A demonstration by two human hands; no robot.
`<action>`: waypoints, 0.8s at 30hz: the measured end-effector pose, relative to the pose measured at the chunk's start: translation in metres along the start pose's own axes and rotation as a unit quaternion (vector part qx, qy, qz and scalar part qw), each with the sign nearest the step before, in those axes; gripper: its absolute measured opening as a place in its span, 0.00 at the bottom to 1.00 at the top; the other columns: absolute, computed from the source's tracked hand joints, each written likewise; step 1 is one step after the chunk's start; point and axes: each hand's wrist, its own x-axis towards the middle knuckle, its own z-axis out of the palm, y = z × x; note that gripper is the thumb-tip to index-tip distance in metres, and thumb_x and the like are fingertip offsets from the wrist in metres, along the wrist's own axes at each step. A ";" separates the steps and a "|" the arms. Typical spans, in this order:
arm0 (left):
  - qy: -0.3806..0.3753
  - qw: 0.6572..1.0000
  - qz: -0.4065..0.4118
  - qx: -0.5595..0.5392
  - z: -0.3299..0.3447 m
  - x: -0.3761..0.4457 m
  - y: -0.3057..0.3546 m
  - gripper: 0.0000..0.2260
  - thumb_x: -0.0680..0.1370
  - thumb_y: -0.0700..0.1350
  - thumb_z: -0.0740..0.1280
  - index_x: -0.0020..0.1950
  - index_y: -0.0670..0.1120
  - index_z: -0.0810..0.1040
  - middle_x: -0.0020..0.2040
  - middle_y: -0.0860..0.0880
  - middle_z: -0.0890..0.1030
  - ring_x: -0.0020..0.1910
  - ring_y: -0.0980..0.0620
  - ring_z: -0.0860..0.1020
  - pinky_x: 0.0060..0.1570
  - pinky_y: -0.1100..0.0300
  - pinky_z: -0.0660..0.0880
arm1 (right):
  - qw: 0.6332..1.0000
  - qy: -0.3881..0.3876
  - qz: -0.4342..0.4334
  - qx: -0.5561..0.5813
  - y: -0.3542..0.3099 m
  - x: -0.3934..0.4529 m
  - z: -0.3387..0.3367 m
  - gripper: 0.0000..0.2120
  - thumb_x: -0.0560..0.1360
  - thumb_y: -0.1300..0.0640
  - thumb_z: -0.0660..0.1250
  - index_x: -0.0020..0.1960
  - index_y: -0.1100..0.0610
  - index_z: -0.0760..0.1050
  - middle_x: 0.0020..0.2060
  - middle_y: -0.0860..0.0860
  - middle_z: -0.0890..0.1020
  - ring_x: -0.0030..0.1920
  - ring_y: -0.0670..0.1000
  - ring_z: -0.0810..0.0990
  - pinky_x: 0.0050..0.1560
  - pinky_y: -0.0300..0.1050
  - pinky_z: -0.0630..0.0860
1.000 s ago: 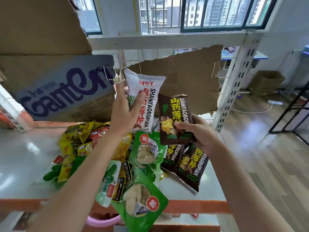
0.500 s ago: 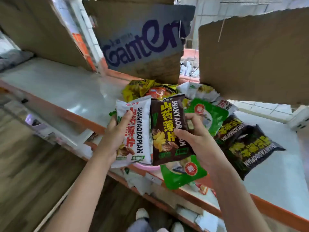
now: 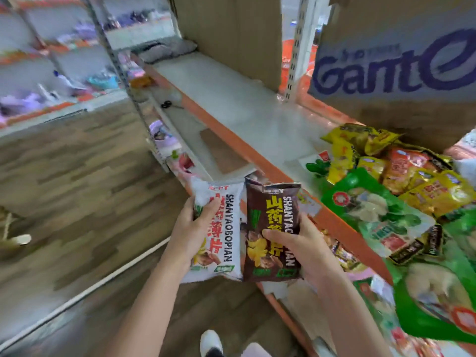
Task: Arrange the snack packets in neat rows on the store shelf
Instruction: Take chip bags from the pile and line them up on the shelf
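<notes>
My left hand (image 3: 192,231) grips a white snack packet (image 3: 224,243) with red characters, thumb across its front. Beside it, my right hand (image 3: 298,247) grips a dark brown snack packet (image 3: 270,222) with yellow characters. Both packets are upright, side by side, held in front of the shelf's orange edge (image 3: 231,136). A heap of green packets (image 3: 381,217), yellow packets (image 3: 345,153) and orange ones lies on the shelf to the right. The grey shelf board (image 3: 239,99) stretches bare to the left of the heap.
A cardboard sheet (image 3: 231,34) and a cardboard box with purple lettering (image 3: 391,70) stand at the shelf's back. A perforated white upright (image 3: 296,52) rises between them. Lower shelves hold blurred goods. Another shelf rack (image 3: 64,73) stands far left over the wooden floor (image 3: 77,189).
The view has swung left along the shelf, so the heap now sits at the right. Both hands still hold their packets, now lower and out in front of the shelf edge.
</notes>
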 end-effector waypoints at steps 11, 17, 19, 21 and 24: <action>0.055 0.989 -0.131 -0.026 -0.164 0.039 -0.005 0.22 0.69 0.47 0.74 0.60 0.47 0.71 0.47 0.43 0.84 0.42 0.44 0.83 0.48 0.46 0.79 | 0.990 0.005 0.015 -0.139 0.024 0.073 0.149 0.27 0.65 0.61 0.76 0.60 0.50 0.69 0.50 0.48 0.82 0.49 0.49 0.81 0.50 0.47 0.77; 0.119 0.982 -0.116 -0.087 -0.190 0.061 -0.002 0.18 0.69 0.47 0.74 0.55 0.45 0.75 0.44 0.45 0.85 0.41 0.45 0.84 0.47 0.47 0.80 | 0.982 -0.028 0.036 -0.183 0.020 0.117 0.187 0.25 0.67 0.59 0.75 0.59 0.51 0.68 0.48 0.48 0.81 0.47 0.47 0.80 0.41 0.40 0.74; 0.135 0.981 -0.108 -0.094 -0.198 0.074 0.001 0.17 0.69 0.47 0.74 0.55 0.44 0.76 0.44 0.45 0.85 0.40 0.45 0.84 0.44 0.49 0.80 | 0.980 -0.037 0.042 -0.193 0.017 0.137 0.200 0.24 0.67 0.58 0.75 0.59 0.51 0.68 0.47 0.46 0.81 0.46 0.45 0.80 0.39 0.38 0.71; 0.155 0.978 -0.102 -0.098 -0.208 0.092 0.006 0.18 0.68 0.47 0.75 0.55 0.44 0.76 0.43 0.46 0.85 0.40 0.45 0.84 0.43 0.49 0.80 | 0.977 -0.052 0.040 -0.201 0.015 0.162 0.214 0.22 0.67 0.58 0.75 0.56 0.49 0.70 0.46 0.47 0.81 0.46 0.46 0.80 0.41 0.40 0.73; 0.180 0.975 -0.098 -0.086 -0.223 0.125 0.021 0.19 0.68 0.47 0.75 0.55 0.45 0.76 0.43 0.46 0.85 0.39 0.46 0.84 0.42 0.50 0.80 | 0.972 -0.073 0.032 -0.221 0.005 0.201 0.237 0.18 0.67 0.59 0.74 0.51 0.45 0.71 0.45 0.46 0.82 0.46 0.48 0.81 0.51 0.49 0.76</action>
